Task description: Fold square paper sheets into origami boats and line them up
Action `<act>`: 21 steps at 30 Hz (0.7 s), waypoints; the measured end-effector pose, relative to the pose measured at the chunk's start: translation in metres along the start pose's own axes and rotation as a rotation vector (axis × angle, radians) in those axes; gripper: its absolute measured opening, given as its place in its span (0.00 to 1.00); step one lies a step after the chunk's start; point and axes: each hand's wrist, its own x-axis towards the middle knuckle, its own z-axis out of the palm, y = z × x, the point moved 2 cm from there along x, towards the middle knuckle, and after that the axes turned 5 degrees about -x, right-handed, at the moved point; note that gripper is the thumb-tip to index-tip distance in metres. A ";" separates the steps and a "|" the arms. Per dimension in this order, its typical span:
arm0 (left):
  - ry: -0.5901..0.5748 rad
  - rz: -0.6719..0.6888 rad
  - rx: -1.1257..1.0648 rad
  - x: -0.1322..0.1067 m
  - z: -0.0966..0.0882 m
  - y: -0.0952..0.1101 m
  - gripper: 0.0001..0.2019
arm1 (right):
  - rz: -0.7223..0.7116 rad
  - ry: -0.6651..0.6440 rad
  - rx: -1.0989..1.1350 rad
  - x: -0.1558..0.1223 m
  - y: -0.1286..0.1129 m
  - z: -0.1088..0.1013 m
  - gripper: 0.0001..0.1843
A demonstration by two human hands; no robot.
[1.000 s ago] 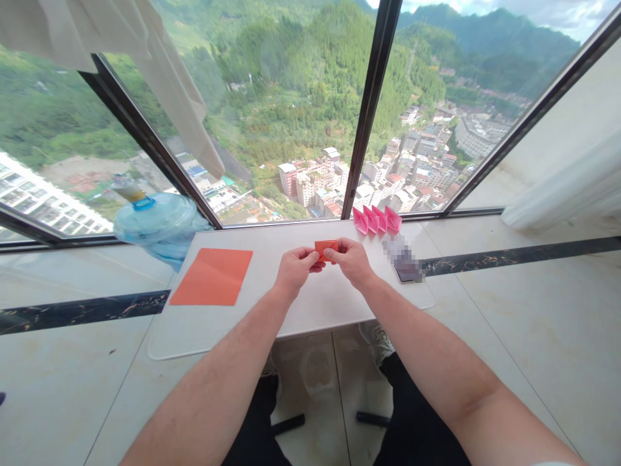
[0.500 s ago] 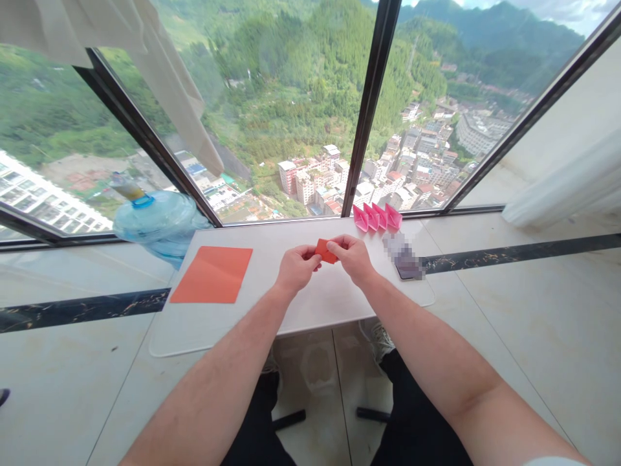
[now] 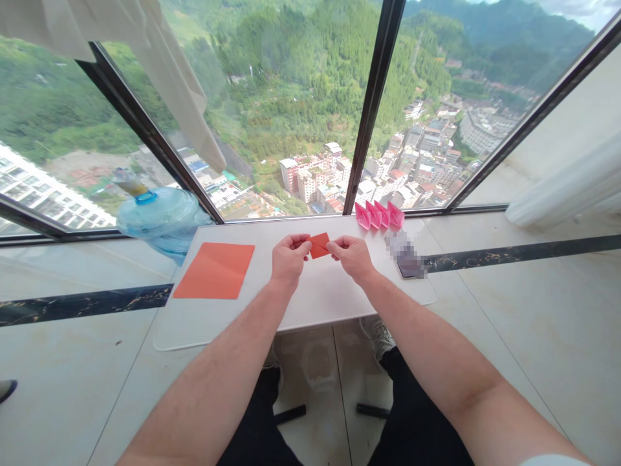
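Observation:
Both my hands hold a small folded orange-red paper piece just above the white table. My left hand pinches its left edge and my right hand pinches its right edge, fingers closed on it. A flat stack of orange paper sheets lies on the table to the left of my left hand. Several pink folded paper shapes stand in a row at the table's far edge, beyond my right hand.
A phone, blurred out, lies on the table right of my right hand. A large blue water bottle lies on the sill at the left. Big windows rise right behind the table. A white curtain hangs at the right.
My hands have moved slightly apart and away from me, and the paper piece between them has turned and shows more of its face.

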 end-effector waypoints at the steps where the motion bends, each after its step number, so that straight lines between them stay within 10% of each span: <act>1: -0.007 0.001 -0.003 0.000 0.000 0.000 0.13 | -0.006 0.009 -0.015 0.000 0.000 0.000 0.14; 21: -0.034 0.000 -0.011 -0.002 0.003 0.000 0.13 | -0.090 0.070 -0.142 -0.006 -0.007 0.000 0.15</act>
